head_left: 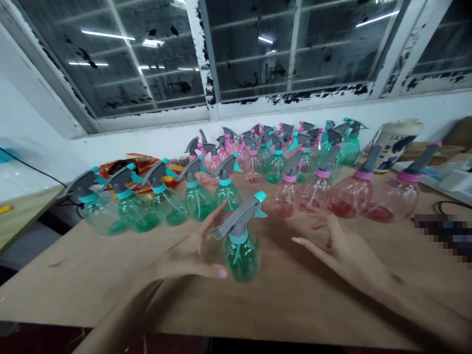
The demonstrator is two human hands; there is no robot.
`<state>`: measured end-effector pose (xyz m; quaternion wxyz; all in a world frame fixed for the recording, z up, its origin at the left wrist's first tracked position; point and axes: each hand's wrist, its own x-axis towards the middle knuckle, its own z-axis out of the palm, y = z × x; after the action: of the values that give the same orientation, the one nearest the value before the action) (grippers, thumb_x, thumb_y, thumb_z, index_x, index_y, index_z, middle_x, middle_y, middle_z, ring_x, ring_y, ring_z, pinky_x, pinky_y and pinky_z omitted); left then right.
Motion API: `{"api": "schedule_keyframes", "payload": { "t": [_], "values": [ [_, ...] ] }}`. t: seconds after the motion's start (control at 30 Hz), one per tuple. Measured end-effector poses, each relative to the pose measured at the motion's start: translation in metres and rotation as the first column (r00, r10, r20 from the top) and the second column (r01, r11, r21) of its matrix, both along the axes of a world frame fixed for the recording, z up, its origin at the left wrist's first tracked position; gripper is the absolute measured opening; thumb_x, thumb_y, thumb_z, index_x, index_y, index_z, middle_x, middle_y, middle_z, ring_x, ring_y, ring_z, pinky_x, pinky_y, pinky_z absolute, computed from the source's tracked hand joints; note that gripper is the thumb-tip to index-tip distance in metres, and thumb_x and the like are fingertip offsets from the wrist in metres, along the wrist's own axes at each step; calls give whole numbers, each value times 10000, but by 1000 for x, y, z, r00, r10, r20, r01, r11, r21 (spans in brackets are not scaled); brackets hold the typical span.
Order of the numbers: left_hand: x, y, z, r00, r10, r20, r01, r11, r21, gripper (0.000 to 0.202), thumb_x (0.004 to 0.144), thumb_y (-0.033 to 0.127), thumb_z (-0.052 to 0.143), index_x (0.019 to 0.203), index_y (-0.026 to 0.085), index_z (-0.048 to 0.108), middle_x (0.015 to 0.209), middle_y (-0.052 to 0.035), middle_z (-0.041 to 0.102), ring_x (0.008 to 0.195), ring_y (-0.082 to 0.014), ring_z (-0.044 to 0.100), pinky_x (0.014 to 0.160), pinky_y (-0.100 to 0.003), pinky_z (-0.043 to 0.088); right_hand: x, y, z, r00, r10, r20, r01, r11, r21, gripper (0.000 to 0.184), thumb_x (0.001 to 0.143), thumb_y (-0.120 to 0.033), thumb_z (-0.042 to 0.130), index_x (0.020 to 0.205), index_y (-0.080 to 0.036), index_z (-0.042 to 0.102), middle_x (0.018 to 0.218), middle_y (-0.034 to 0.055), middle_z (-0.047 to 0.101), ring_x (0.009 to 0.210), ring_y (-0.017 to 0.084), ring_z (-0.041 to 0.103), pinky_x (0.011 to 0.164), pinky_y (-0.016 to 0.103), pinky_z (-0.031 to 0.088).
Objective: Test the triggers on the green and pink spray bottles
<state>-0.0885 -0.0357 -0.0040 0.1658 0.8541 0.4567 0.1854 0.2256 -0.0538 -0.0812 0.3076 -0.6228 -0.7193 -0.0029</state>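
Far left, five green spray bottles (139, 217) line up on the table (92, 275); next along, the left hand (186, 254), thumb and fingers spread around the left side of the front bottle (241, 258), whether it's gripping I can't tell; that bottle is mid-front, between the hands; and over here's the right hand (341, 241), apart from it, fingers parted, just in front of four pink bottles (346, 198), with a printed container (396, 142) behind them
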Motion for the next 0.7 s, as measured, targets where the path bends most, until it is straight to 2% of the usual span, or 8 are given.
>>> {"api": "schedule_keyframes", "payload": {
  "t": [0.03,0.1,0.2,0.3,0.37,0.4,0.57,0.7],
  "values": [
    [7,7,1,991,-86,105,100,986,-133,1138,593,115,793,1447,402,97,1472,-30,388,1294,-233,446,973,-395,474,1,-3,-5,998,65,-18,-66,997,-33,608,827,-626,461,1269,-208,441,978,120,700,800,318,692,597,417,564],
    [20,14,1,948,-127,291,203,947,-249,1136,604,122,770,1457,376,64,1504,-43,323,1336,-241,383,1022,-428,417,1,-7,-14,982,182,-55,-186,980,-74,503,855,-556,473,1245,-240,457,1043,92,697,878,284,689,691,401,577],
    [32,17,2,902,-122,415,252,927,-277,991,621,235,743,1443,352,203,1442,-42,420,1287,-254,434,1023,-434,403,-1,-8,-22,955,281,-93,-291,951,-106,420,873,-488,486,1222,-255,469,1152,76,662,999,254,656,817,404,558],
    [40,16,6,902,-151,404,289,907,-306,792,654,288,679,1381,319,368,1053,-37,652,919,-210,619,777,-350,525,-5,-4,-25,942,319,-103,-330,936,-126,364,882,-446,486,1194,-258,489,1148,71,663,1011,247,651,842,423,547],
    [44,16,9,913,-152,378,297,883,-364,687,690,278,615,1349,279,420,747,14,615,618,-135,561,553,-251,481,-9,1,-25,933,344,-104,-356,926,-126,334,883,-424,487,1176,-264,501,1143,63,664,1012,244,650,845,426,545],
    [46,15,11,920,-145,363,289,878,-381,643,708,274,583,1334,262,437,674,33,574,543,-112,508,495,-224,437,-11,4,-25,927,361,-104,-372,921,-120,323,882,-414,490,1170,-268,504,1140,58,664,1013,241,649,847,422,544],
    [58,16,12,948,-104,301,179,956,-234,467,717,264,502,1181,246,552,670,9,596,529,-135,505,486,-257,432,-21,17,-26,897,427,-112,-439,891,-113,306,886,-378,499,1171,-269,495,1155,51,650,1018,230,643,853,410,537],
    [67,16,6,942,-67,330,126,979,-162,444,686,208,465,1113,255,579,712,9,622,510,-132,505,483,-261,449,-26,24,-28,885,448,-127,-462,879,-117,270,895,-354,494,1144,-253,492,1132,61,646,1001,224,640,845,406,531]
  ]
}}
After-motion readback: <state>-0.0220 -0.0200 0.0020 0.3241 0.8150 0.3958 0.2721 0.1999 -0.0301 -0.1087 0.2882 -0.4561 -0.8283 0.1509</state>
